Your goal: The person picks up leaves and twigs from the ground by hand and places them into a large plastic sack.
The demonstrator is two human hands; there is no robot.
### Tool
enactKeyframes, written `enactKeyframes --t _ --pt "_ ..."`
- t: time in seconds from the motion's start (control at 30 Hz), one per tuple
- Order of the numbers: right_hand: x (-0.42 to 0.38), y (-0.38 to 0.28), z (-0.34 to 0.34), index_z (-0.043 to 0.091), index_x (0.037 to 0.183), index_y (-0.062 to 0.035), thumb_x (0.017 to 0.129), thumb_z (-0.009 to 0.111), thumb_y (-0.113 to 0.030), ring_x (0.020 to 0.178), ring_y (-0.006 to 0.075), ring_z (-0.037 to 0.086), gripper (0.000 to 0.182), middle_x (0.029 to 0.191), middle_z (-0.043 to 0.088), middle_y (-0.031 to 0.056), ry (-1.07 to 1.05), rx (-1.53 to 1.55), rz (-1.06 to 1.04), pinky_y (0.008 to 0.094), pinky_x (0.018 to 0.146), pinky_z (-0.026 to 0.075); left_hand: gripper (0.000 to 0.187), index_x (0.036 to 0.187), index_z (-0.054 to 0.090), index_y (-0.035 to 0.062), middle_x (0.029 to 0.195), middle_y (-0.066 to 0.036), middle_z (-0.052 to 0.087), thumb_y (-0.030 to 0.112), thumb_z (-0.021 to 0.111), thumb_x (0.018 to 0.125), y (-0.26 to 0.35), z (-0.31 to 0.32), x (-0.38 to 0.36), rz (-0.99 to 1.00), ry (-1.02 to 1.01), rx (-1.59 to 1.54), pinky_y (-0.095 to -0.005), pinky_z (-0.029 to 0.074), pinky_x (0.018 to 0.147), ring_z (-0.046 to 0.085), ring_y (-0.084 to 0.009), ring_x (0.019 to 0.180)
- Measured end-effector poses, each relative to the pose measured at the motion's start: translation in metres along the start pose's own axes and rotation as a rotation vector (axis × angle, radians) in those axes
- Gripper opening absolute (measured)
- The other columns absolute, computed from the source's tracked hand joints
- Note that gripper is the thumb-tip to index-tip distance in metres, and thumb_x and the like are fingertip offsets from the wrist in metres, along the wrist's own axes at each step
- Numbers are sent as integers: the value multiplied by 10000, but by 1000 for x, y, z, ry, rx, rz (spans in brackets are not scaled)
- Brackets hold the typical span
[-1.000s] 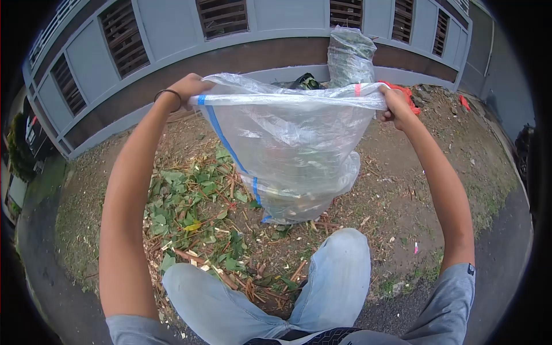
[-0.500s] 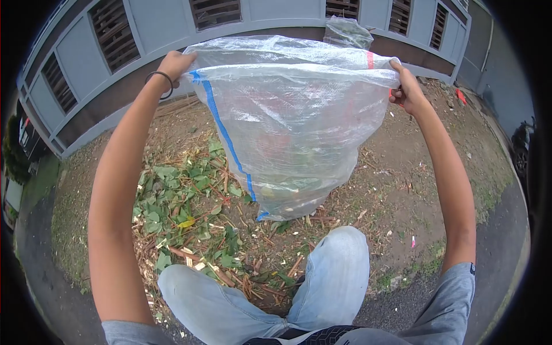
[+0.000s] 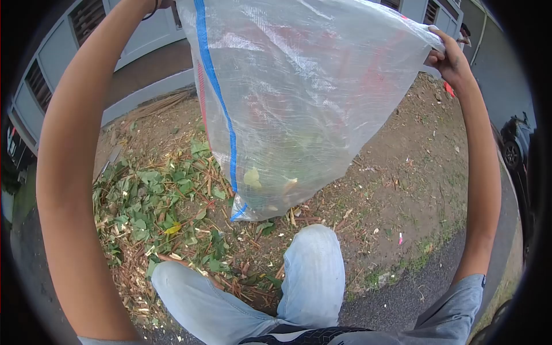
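A large translucent woven plastic sack (image 3: 299, 103) with blue stripes hangs stretched between my hands, with some leafy bits showing inside its lower part. My right hand (image 3: 449, 57) is closed on the sack's upper right corner. At the top edge of the view, my left hand (image 3: 164, 3) is at the upper left corner, mostly cut off by the frame. The narrow bottom corner of the sack hangs just above the ground, beyond my bent knees.
Green leaves (image 3: 141, 201) and wood chips cover the ground at left. Bare soil (image 3: 397, 167) lies at right, beside asphalt (image 3: 402, 305). A grey wall (image 3: 144, 43) with slatted openings stands behind. A dark vehicle (image 3: 514, 146) is at far right.
Both hands and the sack's upper edge have risen and come closer to the camera, spreading wider. The sack fills more of the view. A leaf shows more clearly inside it.
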State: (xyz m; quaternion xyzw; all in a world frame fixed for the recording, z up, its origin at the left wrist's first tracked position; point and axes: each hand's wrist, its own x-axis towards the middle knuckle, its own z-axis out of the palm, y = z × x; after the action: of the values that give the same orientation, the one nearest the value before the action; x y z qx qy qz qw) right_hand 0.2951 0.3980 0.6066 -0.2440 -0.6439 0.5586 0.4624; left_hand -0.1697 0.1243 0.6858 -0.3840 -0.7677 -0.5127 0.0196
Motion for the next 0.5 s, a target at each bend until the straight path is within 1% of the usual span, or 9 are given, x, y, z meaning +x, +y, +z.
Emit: enactKeyframes --t 0.07,0.1,0.13,0.17,0.2,0.23,0.3,0.4,0.5 --pt "-50 25 21 610 936 -48 922 626 -338 446 16 340 291 620 467 -52 20 -219 131 212 460 378 394 966 681 47 772 -23 627 409 749 824 -24 10 -19 65 -315 366 -280 441 469 571 -134 571" --pt "-59 48 18 616 885 -40 908 641 -341 433 34 339 304 589 441 -49 1 -328 222 240 433 398 479 999 685 13 815 -61 656 430 762 775 -34 21 -30 -37 -427 570 -299 478 509 614 -160 643" --pt "-73 61 28 619 840 -23 911 637 -330 429 52 351 316 574 433 -41 58 -505 322 275 409 422 531 1058 673 -30 849 -99 679 380 777 737 -69 28 -28 86 -468 719 -334 523 618 649 -199 738" --pt "-76 83 23 623 828 2 909 637 -321 434 70 375 334 578 434 -35 -24 -492 353 284 406 443 335 936 686 -52 774 -85 654 179 715 695 -90 38 -46 81 -472 763 -326 455 526 618 -185 648" --pt "-80 97 26 622 813 9 905 645 -321 445 80 403 343 579 436 -25 -44 -513 395 288 407 448 406 1005 677 -64 848 -126 690 169 753 681 -142 39 -29 214 -603 610 -339 498 622 655 -219 743" --pt "-85 103 30 618 793 13 897 653 -300 437 92 415 331 572 432 -20 -73 -458 392 299 412 466 436 1024 673 -64 886 -143 701 188 790 687 -110 48 -73 171 -584 664 -344 511 686 659 -230 791" --pt "-91 116 31 596 831 56 877 670 -276 412 116 482 343 579 481 27 -109 -438 301 304 395 504 405 982 669 -58 804 -141 684 263 786 765 -121 49 -80 115 -597 523 -351 514 637 653 -207 690" --pt "-102 114 30 510 1022 30 840 718 -348 580 253 639 468 813 623 143 -163 -928 70 384 454 516 393 931 664 -76 686 -145 650 271 766 776 -88 39 -114 115 -528 648 -364 500 573 645 -233 595" --pt "-105 115 36 488 1069 11 796 743 -259 724 326 657 461 915 623 191 -189 -1203 -185 447 606 535 374 1008 632 -8 975 -168 640 195 778 730 -91 23 -133 338 -384 1036 -413 489 791 632 -326 935"
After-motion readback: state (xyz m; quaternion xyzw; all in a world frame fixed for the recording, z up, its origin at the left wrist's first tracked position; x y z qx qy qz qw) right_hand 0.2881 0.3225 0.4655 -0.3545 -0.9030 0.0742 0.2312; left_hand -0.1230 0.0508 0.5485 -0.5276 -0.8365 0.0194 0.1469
